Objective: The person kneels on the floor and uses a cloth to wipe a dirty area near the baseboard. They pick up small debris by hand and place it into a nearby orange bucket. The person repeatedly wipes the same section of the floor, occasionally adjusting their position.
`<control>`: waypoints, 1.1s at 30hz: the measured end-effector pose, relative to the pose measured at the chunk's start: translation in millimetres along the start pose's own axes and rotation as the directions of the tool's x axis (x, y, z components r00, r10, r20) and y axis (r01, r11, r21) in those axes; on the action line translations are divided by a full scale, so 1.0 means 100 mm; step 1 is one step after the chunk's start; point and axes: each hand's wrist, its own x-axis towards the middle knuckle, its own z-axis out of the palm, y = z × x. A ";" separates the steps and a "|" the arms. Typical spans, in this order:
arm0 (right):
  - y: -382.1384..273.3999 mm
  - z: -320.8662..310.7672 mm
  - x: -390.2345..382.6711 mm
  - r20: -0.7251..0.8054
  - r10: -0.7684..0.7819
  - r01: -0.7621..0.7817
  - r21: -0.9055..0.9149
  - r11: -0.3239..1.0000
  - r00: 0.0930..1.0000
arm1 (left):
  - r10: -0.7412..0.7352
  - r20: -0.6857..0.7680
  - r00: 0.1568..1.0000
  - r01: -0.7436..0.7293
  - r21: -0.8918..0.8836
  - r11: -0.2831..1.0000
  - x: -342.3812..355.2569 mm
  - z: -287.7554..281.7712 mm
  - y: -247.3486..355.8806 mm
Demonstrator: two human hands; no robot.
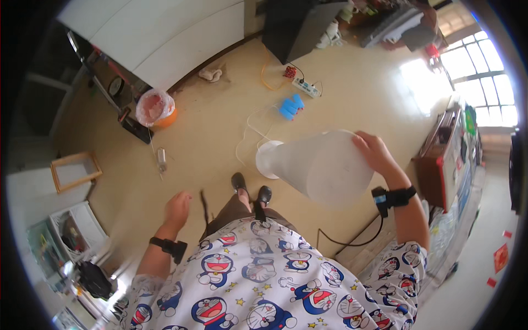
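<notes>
White tapering column [324, 170], standing in front of the person on its round base [269, 159] on the floor [209, 148]; in this view its long axis runs from the base rightward and up toward the camera, widening to the broad upper end. The right hand [377, 154] is the nearer, holding the rim of that end on its right side. The left hand [177, 212] lies well apart, left of the base, nothing visible in it; how far its fingers close cannot be told. Beyond the base lies a pale cord [247, 127].
</notes>
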 end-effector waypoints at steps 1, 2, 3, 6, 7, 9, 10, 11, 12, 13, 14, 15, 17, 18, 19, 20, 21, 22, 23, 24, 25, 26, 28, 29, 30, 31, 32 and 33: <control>0.05 -0.02 -0.02 -0.005 -0.012 0.012 -0.038 0.999 1.000 | -0.001 -0.029 1.000 0.000 -0.009 1.000 -0.06 0.02 -0.08; 0.11 -0.04 -0.05 -0.021 -0.014 0.013 -0.054 0.998 1.000 | -0.025 -0.050 0.998 0.024 -0.018 1.000 -0.11 0.04 -0.16; 0.18 -0.04 -0.08 -0.054 0.040 -0.045 -0.091 0.995 0.998 | -0.067 -0.050 0.997 0.064 -0.046 0.997 -0.15 0.06 -0.21; 0.40 -0.14 -0.19 -0.117 -0.060 0.059 -0.016 0.998 0.991 | -0.117 -0.122 0.986 0.111 -0.054 0.992 -0.22 0.10 -0.27; 0.48 -0.19 -0.22 -0.126 -0.042 0.042 -0.003 0.999 0.991 | -0.126 -0.132 0.983 0.121 -0.043 0.992 -0.22 0.11 -0.24; 0.67 -0.31 -0.25 -0.144 -0.004 0.005 0.001 1.000 0.990 | -0.113 -0.174 0.978 0.107 -0.041 0.993 -0.20 0.13 -0.12; 0.78 -0.38 -0.24 -0.154 0.012 -0.014 -0.010 1.000 0.988 | -0.114 -0.170 0.979 0.111 -0.024 0.994 -0.18 0.15 -0.03; 0.90 -0.43 -0.26 -0.167 0.029 -0.033 -0.022 0.999 0.986 | -0.105 -0.177 0.979 0.103 -0.017 0.994 -0.18 0.20 0.07; 1.03 -0.52 -0.27 -0.187 0.042 -0.050 -0.038 0.998 0.982 | -0.100 -0.183 0.978 0.098 -0.023 0.995 -0.16 0.25 0.18; 1.19 -0.61 -0.28 -0.208 0.050 -0.062 -0.055 0.997 0.977 | -0.096 -0.204 0.974 0.095 -0.016 0.995 -0.13 0.32 0.30; 1.36 -0.71 -0.27 -0.226 0.057 -0.076 -0.075 0.994 0.973 | -0.101 -0.223 0.970 0.098 -0.024 0.995 -0.11 0.41 0.43; 1.53 -0.82 -0.28 -0.258 0.034 -0.052 -0.063 0.997 0.966 | -0.109 -0.236 0.966 0.104 -0.033 0.994 -0.14 0.52 0.59; 1.88 -1.02 -0.33 -0.329 0.008 -0.010 -0.006 1.000 0.944 | -0.147 -0.246 0.958 0.139 -0.053 0.989 -0.20 0.75 0.93; 2.02 -1.15 -0.35 -0.310 0.039 -0.050 -0.025 0.998 0.950 | -0.159 -0.249 0.955 0.149 -0.058 0.987 -0.19 0.84 1.08; 2.20 -1.29 -0.40 -0.292 0.091 -0.100 -0.016 0.995 0.952 | -0.152 -0.216 0.964 0.148 -0.037 0.988 -0.20 0.94 1.23; 2.36 -1.42 -0.46 -0.270 0.144 -0.147 0.008 0.989 0.952 | -0.145 -0.183 0.972 0.144 -0.019 0.989 -0.22 1.05 1.40; 2.52 -1.51 -0.50 -0.323 0.125 -0.128 0.012 0.992 0.938 | -0.145 -0.148 0.978 0.144 -0.018 0.989 -0.24 1.15 1.54; 2.66 -1.62 -0.54 -0.340 0.110 -0.110 0.021 0.994 0.934 | -0.130 -0.152 0.980 0.130 -0.006 0.991 -0.26 1.23 1.67; 2.81 -1.72 -0.58 -0.357 0.096 -0.092 0.030 0.995 0.929 | -0.116 -0.154 0.981 0.117 -0.008 0.993 -0.27 1.29 1.78; 2.95 -1.82 -0.62 -0.376 0.066 -0.049 0.055 0.997 0.924 | -0.100 -0.158 0.982 0.098 -0.016 0.995 -0.26 1.33 1.87; 3.10 -1.88 -0.63 -0.400 0.026 -0.013 0.034 0.999 0.916 | -0.109 -0.166 0.980 0.110 -0.005 0.994 -0.26 1.37 1.94; 3.25 -2.00 -0.68 -0.410 0.050 -0.036 0.041 0.999 0.911 | -0.120 -0.174 0.977 0.122 -0.001 0.993 -0.26 1.40 2.01; 3.53 -2.20 -0.76 -0.415 0.061 -0.041 0.057 0.998 0.908 | -0.131 -0.182 0.975 0.135 0.008 0.991 -0.24 1.43 2.10; 3.67 -2.26 -0.78 -0.435 0.134 -0.093 0.114 0.989 0.891 | -0.131 -0.183 0.974 0.136 0.013 0.991 -0.24 1.43 2.14; 3.81 -2.35 -0.86 -0.415 0.189 -0.133 0.161 0.978 0.890 | -0.128 -0.185 0.974 0.133 0.011 0.991 -0.23 1.44 2.18; 3.94 -2.43 -0.93 -0.393 0.240 -0.169 0.207 0.964 0.887 | -0.136 -0.173 0.976 0.143 0.024 0.990 -0.22 1.44 2.22; 4.04 -2.50 -0.95 -0.371 0.284 -0.199 0.252 0.947 0.884 | -0.145 -0.167 0.975 0.151 0.027 0.988 -0.21 1.44 2.24; 4.15 -2.53 -1.00 -0.415 0.298 -0.207 0.250 0.946 0.860 | -0.157 -0.165 0.974 0.164 0.030 0.986 -0.20 1.45 2.28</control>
